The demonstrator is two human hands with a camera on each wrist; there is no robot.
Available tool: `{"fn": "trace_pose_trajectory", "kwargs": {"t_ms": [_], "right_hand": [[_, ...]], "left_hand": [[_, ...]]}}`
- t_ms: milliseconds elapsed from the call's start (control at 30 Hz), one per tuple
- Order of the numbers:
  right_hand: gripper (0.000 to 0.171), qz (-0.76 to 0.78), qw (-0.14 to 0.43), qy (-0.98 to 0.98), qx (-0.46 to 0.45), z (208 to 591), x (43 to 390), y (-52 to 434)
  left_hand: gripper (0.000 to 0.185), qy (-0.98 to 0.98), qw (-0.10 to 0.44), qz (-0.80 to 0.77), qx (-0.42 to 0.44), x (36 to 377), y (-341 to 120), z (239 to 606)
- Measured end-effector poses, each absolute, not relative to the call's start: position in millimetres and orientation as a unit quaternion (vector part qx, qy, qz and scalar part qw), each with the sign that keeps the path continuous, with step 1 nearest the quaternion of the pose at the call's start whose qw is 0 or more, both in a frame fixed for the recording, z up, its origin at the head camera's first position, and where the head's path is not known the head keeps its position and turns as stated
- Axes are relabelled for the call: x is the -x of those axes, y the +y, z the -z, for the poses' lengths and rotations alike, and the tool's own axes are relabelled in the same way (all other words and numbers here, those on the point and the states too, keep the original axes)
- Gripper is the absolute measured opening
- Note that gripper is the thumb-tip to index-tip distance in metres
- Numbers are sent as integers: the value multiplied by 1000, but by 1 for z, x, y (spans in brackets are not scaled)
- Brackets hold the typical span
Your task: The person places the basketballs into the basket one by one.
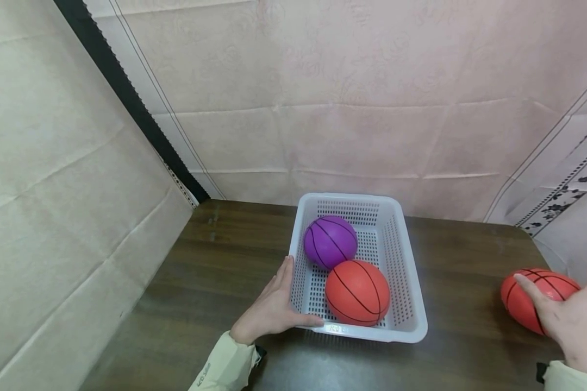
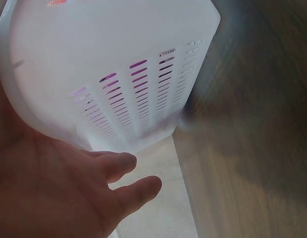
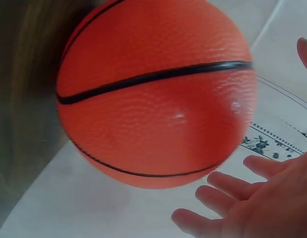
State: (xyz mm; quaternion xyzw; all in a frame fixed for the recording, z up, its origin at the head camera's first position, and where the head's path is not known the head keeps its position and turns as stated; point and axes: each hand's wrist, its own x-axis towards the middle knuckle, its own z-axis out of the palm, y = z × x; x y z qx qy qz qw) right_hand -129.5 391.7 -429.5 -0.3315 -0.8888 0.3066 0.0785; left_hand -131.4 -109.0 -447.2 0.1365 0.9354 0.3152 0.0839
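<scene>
A white plastic basket (image 1: 413, 293) with slotted walls stands on the table. Inside it lie a purple toy basketball (image 1: 330, 241) and an orange-red one (image 1: 357, 292), touching each other. My left hand (image 1: 270, 308) rests at the basket's near left corner, thumb along the front rim and straight fingers by the left wall. In the left wrist view, that hand's fingers (image 2: 138, 193) stretch beside the slotted wall. At the right, another orange-red toy basketball (image 3: 158, 109) sits near the table's edge. My right hand (image 1: 579, 323) is spread beside it, partly covering it in the head view.
The dark wooden table (image 1: 215, 282) ends at a pale cloth wall (image 1: 352, 136) behind the basket. Another cloth wall (image 1: 68, 206) rises on the left. Patterned cloth (image 1: 562, 201) hangs at the right, close to the ball there.
</scene>
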Motion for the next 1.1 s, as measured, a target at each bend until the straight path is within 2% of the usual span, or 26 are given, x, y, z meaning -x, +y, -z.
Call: {"fn": "trace_pose_trajectory", "kwargs": {"t_ms": [267,1100], "right_hand": [[116,-295,48,-889,347,443,132,399],[110,-299,38,-897,324,454,134,401]], "left_hand": [[141,935,89,-316,-131,131,-109,446],[141,935,91,-315,-133,131,-109,446]]}}
